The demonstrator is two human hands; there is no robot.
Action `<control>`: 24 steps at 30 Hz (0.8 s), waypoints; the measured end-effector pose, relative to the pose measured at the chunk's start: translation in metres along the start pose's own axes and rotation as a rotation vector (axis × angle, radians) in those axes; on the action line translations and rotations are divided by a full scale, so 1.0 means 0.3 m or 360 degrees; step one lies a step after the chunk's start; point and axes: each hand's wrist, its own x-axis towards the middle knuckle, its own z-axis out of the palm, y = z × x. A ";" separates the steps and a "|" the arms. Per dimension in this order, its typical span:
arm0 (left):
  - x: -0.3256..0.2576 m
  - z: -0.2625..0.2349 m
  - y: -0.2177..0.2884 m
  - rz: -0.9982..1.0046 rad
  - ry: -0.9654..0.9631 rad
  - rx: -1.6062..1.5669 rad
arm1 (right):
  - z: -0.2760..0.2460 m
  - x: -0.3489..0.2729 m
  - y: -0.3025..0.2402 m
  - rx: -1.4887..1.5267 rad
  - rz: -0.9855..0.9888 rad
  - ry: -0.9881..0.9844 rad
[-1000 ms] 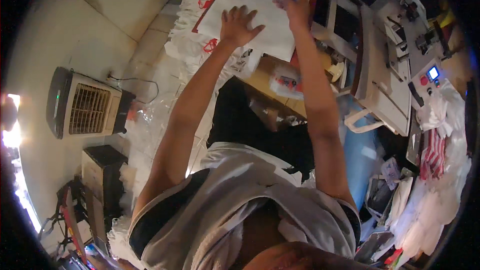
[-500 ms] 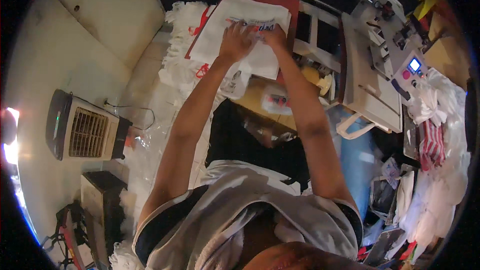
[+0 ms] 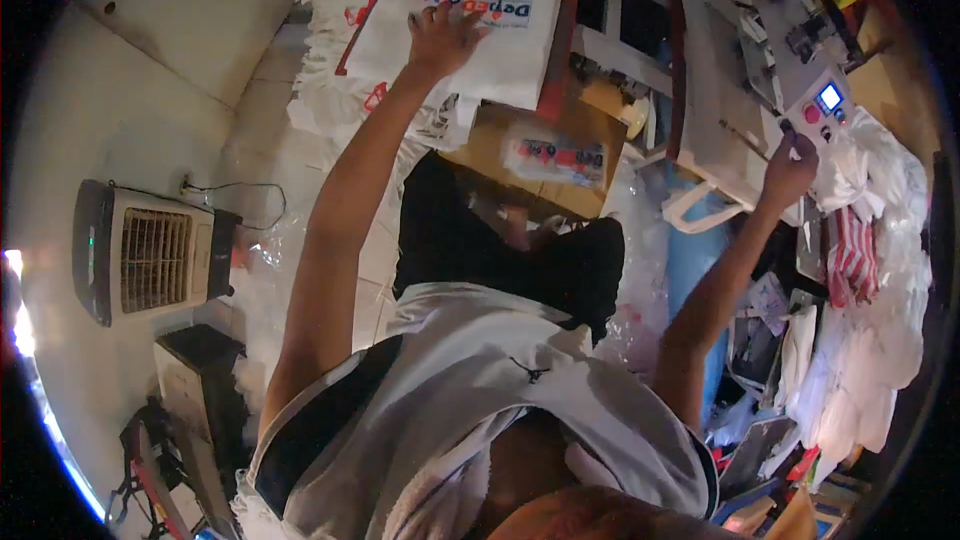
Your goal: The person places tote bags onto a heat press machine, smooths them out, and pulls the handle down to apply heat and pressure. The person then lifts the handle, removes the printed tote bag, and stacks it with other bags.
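Observation:
A flat white cloth-like sheet, printed with blue and red lettering, lies on a dark red board. My left hand rests on its printed part, fingers spread and open, holding nothing. Off to the right, my right hand is closed around a dark handle on the front of a pale machine. Only the handle's far end shows; the fingers cover the rest. Beside that hand is a control panel with a lit screen and a pink-red button.
Frilled white material is piled left of the board. Below it sits a brown carton bearing a printed plastic packet. A pale strap loop hangs near the machine. White bundles line the right; an air cooler stands left.
My right hand has left the printed sheet and swung right onto the machine's handle. My left hand stays on the sheet, fingers spread. The view has shifted, uncovering the carton.

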 end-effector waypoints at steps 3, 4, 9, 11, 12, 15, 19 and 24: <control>0.000 0.002 -0.006 0.0001 0.0025 -0.0040 | -0.031 0.047 0.120 -0.0275 -0.0436 -0.0218; 0.000 0.007 -0.009 0.0019 0.0083 -0.0041 | -0.033 0.060 0.145 -0.0305 -0.0543 -0.0260; 0.016 0.043 -0.029 0.0091 0.0143 -0.0051 | 0.014 0.119 0.216 -0.0401 -0.0525 -0.0598; 0.025 0.057 -0.041 0.0114 0.0110 -0.0062 | 0.027 0.148 0.252 -0.0336 -0.0540 -0.0656; 0.028 0.062 -0.047 0.0152 0.0176 -0.0012 | 0.032 0.162 0.273 -0.0315 -0.0537 -0.0697; 0.021 0.071 -0.059 0.0189 0.0211 0.0082 | 0.042 0.185 0.339 -0.0462 -0.0632 -0.0790; 0.010 0.071 -0.054 0.0121 0.0245 0.0092 | 0.063 0.199 0.392 -0.0429 -0.0865 -0.0892; 0.006 0.028 -0.011 0.0048 0.0243 0.0048 | 0.081 0.203 0.377 -0.0384 -0.0556 -0.1041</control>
